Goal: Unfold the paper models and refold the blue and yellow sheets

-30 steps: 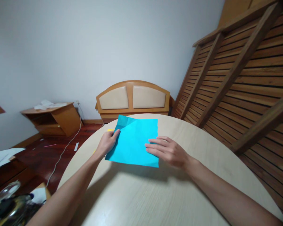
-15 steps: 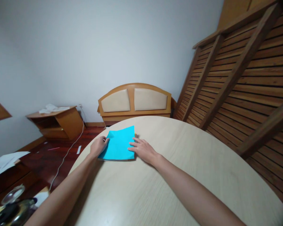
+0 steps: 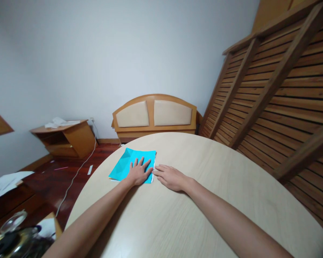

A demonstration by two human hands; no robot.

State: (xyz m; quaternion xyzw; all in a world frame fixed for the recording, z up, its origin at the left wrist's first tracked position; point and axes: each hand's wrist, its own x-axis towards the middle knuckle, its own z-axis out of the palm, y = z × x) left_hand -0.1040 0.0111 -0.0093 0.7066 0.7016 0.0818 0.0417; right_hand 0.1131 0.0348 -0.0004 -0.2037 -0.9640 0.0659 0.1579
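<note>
A bright blue sheet of paper (image 3: pixel 121 165) tops a small stack on the pale round table (image 3: pixel 204 200); white and yellowish edges peek out beneath it. Creases mark its upper left part. My left hand (image 3: pixel 139 173) lies flat on the sheet's right half, fingers spread and pointing away from me. Just right of the stack, my right hand (image 3: pixel 170 177) rests on the table with its fingers stretched out, the tips at the stack's right edge. Neither hand grips anything.
A wooden headboard (image 3: pixel 154 113) with cream panels stands beyond the table. Slatted wood panels (image 3: pixel 280 89) lean at the right. Left are a low cabinet (image 3: pixel 72 141) with white papers, a white cable (image 3: pixel 76 175) on the floor, and a glass pot (image 3: pixel 18 240).
My left hand has left the sheet's left edge and moved right, now flat on top. The raised far right corner lies flatter. My right hand has slid slightly right, off the blue surface.
</note>
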